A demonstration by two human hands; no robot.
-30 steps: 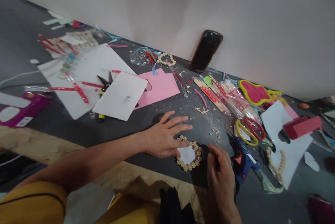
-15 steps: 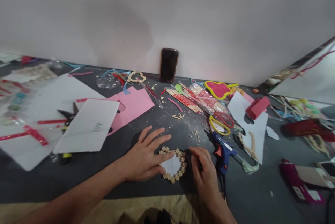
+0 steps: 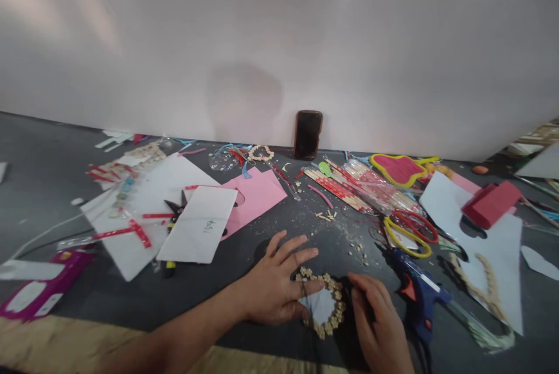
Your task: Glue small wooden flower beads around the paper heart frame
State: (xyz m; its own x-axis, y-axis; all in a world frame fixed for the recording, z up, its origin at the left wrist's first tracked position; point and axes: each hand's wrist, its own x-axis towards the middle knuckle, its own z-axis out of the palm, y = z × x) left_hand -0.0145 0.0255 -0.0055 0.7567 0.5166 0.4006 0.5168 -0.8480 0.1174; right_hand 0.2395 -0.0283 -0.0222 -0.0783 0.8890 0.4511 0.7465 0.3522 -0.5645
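Observation:
My left hand [image 3: 283, 285] lies with its fingers spread. Its index finger and thumb rest on the left side of a small ring of pale wooden flower-shaped beads [image 3: 335, 317]. A white paper piece [image 3: 322, 304] sits inside that ring, flat on the dark table. Just right of the ring is my right hand [image 3: 381, 318], its fingers curled and thumb close to the index finger. Whatever its fingertips may pinch is hidden or too small to see. A thin dark blurred line hangs over the left fingertips and the ring.
A blue glue gun [image 3: 421, 298] lies right of my right hand. Beyond it are yellow-handled scissors [image 3: 406, 237] and white paper [image 3: 502, 257]. Pink paper [image 3: 257, 193], pliers [image 3: 174, 211] and a white card [image 3: 198, 225] lie left. A phone [image 3: 308, 135] leans against the white panel.
The view has tilted up and swung left, so everything sits lower and further right. Both hands keep nearly the same pose around the bead ring.

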